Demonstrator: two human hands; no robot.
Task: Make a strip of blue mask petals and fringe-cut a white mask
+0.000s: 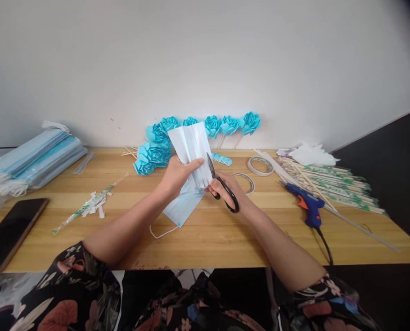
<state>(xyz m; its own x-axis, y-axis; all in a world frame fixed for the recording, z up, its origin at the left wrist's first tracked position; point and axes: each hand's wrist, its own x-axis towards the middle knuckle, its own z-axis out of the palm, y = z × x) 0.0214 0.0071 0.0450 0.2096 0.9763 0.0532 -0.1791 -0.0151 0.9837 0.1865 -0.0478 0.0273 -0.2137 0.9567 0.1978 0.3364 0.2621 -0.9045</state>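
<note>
A pale blue face mask [191,145] is pinched in my left hand [180,174], thumb across its front, held up above the table. My right hand [225,186] grips black-handled scissors [233,200], with the blades pointing up and to the left. The blades lie against the mask's right edge; whether they have cut into it I cannot tell. My right fingertips are close to the mask's lower right corner. Beneath my hands, another blue mask [184,207] with a white ear loop lies on the table; whether it is joined to the held one is hidden.
Blue fabric flowers [153,154] on sticks lie along the wall. A pile of masks [41,156] and a phone [13,230] are at left, near white scraps [94,207]. Tape rolls [260,166], a blue glue gun [306,202] and wrapped chopsticks [346,188] lie at right.
</note>
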